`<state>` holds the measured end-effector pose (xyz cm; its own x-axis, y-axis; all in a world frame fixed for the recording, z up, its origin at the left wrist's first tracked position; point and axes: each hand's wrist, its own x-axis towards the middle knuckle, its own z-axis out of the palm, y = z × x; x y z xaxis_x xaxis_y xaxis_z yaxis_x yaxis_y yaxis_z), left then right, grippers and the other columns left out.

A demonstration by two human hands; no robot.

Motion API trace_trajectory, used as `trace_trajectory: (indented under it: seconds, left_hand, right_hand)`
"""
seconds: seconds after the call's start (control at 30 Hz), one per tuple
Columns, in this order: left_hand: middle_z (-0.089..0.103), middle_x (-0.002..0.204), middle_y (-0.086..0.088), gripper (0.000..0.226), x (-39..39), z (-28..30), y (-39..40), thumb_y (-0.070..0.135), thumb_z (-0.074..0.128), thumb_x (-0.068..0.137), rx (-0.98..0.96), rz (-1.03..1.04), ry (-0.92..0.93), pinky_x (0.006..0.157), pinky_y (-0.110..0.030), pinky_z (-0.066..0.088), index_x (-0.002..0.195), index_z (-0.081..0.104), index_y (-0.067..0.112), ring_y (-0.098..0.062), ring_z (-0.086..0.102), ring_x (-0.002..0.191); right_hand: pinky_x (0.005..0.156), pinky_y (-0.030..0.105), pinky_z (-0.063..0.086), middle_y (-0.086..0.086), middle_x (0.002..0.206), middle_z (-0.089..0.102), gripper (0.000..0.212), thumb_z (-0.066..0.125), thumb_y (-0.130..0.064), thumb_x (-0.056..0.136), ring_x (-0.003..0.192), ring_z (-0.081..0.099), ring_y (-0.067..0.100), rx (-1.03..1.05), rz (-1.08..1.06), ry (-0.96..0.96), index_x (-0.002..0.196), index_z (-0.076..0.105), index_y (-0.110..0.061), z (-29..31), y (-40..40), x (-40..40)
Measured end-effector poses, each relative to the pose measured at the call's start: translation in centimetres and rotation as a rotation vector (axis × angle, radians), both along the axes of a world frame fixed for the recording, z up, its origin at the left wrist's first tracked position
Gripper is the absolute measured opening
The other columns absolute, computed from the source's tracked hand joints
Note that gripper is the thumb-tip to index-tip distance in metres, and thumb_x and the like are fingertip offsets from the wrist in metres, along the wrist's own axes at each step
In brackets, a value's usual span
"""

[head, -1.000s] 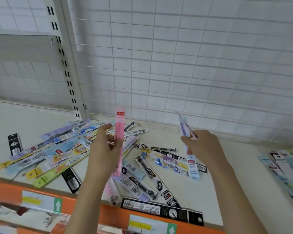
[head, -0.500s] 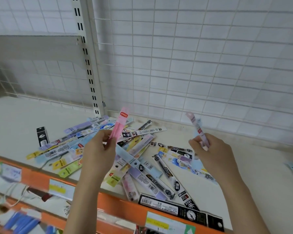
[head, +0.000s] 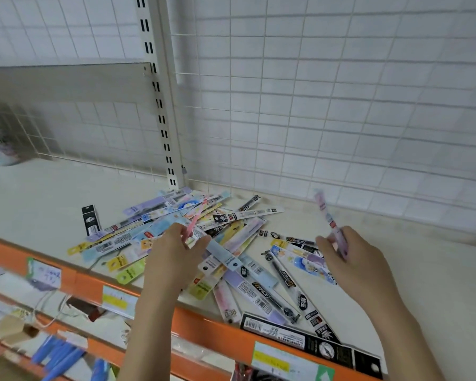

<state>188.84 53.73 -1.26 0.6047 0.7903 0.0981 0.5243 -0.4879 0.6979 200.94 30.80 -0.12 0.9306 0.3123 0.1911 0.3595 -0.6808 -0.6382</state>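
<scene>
A heap of slim pen-refill packets [head: 239,259] lies on the white shelf [head: 412,273], in pastel, yellow and black wrappers. My left hand [head: 173,259] pinches a pink packet [head: 194,221] that leans low over the heap, its top end pointing away to the right. My right hand [head: 357,265] grips a pale lilac packet [head: 329,218] held up at a slant above the shelf, to the right of the heap.
A white wire-grid back panel [head: 313,105] and a slotted upright post [head: 162,105] stand behind the heap. The shelf's orange front rail [head: 204,334] carries price labels. A lower shelf with blue pens [head: 58,356] shows at bottom left. One black packet [head: 90,220] lies apart on the left.
My view has swung left and down. The pink packet in my left hand has tipped from upright to low over the heap. My right hand has turned its packet more upright.
</scene>
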Motion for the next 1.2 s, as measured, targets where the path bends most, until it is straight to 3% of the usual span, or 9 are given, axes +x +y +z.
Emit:
trace_trajectory:
  seconds: [0.1,0.27,0.4,0.53,0.73,0.8,0.9,1.1,1.2]
  left_hand:
    - [0.053,0.069,0.001,0.03,0.9,-0.6,0.1,0.042,0.056,0.088,0.038,0.053,0.039,0.059,-0.03,0.038,0.094,0.053,0.012,-0.021,0.051,0.067]
    - [0.063,0.108,-0.008,0.047,2.6,-0.9,-0.1,0.049,0.055,0.087,0.051,0.085,0.123,0.068,-0.031,0.041,0.116,0.047,0.012,-0.027,0.058,0.092]
    - [0.061,0.117,-0.012,0.057,3.5,-1.0,-0.2,0.044,0.062,0.084,-0.038,0.058,0.151,0.075,-0.036,0.046,0.124,0.041,0.008,-0.032,0.059,0.103]
    - [0.06,0.097,-0.009,0.053,3.3,0.0,0.0,0.023,0.063,0.086,-0.099,0.035,0.012,0.071,-0.032,0.042,0.13,0.04,0.005,-0.028,0.055,0.084]
    - [0.061,0.086,0.0,0.023,2.1,2.1,-1.4,0.023,0.068,0.083,-0.059,-0.023,-0.202,0.07,-0.029,0.043,0.104,0.07,0.013,-0.02,0.054,0.076]
    - [0.061,0.083,-0.004,0.02,2.0,2.2,-2.2,0.024,0.069,0.082,-0.006,-0.029,-0.247,0.061,-0.028,0.037,0.099,0.072,0.015,-0.021,0.052,0.067]
    - [0.057,0.053,-0.002,0.018,2.0,2.2,-3.0,0.021,0.069,0.083,0.023,-0.042,-0.352,0.047,-0.026,0.035,0.098,0.074,0.013,-0.017,0.046,0.045]
    - [0.056,0.046,-0.009,0.024,2.4,2.1,-4.1,0.031,0.063,0.086,0.145,-0.094,-0.427,0.046,-0.032,0.039,0.082,0.074,0.01,-0.028,0.049,0.045]
    - [0.062,0.05,-0.009,0.028,2.3,2.1,-4.2,0.029,0.061,0.088,0.155,-0.134,-0.475,0.052,-0.042,0.051,0.076,0.071,0.006,-0.026,0.06,0.048]
  right_hand:
    - [0.053,0.031,0.037,-0.009,0.043,0.051,0.043,0.045,-0.042,0.093,0.056,0.052,0.023,0.023,-0.022,-0.037,0.062,0.037,-0.013,-0.4,-0.5,0.0]
    - [0.064,0.038,0.049,0.012,0.066,0.064,0.039,0.037,-0.041,0.096,0.068,0.06,0.033,0.041,0.005,0.02,0.08,0.052,-0.009,-1.1,-1.1,0.5]
    - [0.065,0.042,0.051,0.013,0.069,0.064,0.034,0.036,-0.041,0.096,0.067,0.061,0.034,0.052,0.017,0.032,0.084,0.051,-0.013,-1.4,-1.3,0.7]
    - [0.062,0.043,0.052,0.003,0.06,0.058,0.032,0.04,-0.038,0.096,0.062,0.058,0.031,0.042,0.003,0.055,0.083,0.052,-0.013,-1.3,-1.7,1.0]
    - [0.052,0.032,0.034,-0.001,0.051,0.04,0.036,0.049,-0.028,0.093,0.053,0.039,0.02,-0.009,-0.038,0.019,0.06,0.037,-0.019,-1.4,-2.5,2.0]
    - [0.051,0.031,0.032,-0.001,0.051,0.04,0.038,0.05,-0.027,0.092,0.052,0.039,0.019,-0.038,-0.032,0.021,0.059,0.035,-0.018,-1.4,-2.6,2.4]
    - [0.052,0.031,0.034,0.0,0.052,0.044,0.035,0.05,-0.027,0.093,0.052,0.042,0.017,-0.098,-0.012,0.015,0.06,0.041,-0.017,-1.4,-2.7,2.7]
    - [0.062,0.034,0.049,0.003,0.065,0.062,0.021,0.055,-0.026,0.089,0.064,0.06,0.025,-0.15,0.055,0.083,0.071,0.061,-0.017,-1.6,-2.5,2.5]
    - [0.06,0.031,0.044,-0.001,0.065,0.058,0.021,0.06,-0.032,0.086,0.068,0.058,0.023,-0.234,0.085,0.091,0.07,0.057,-0.019,-1.8,-2.2,2.2]
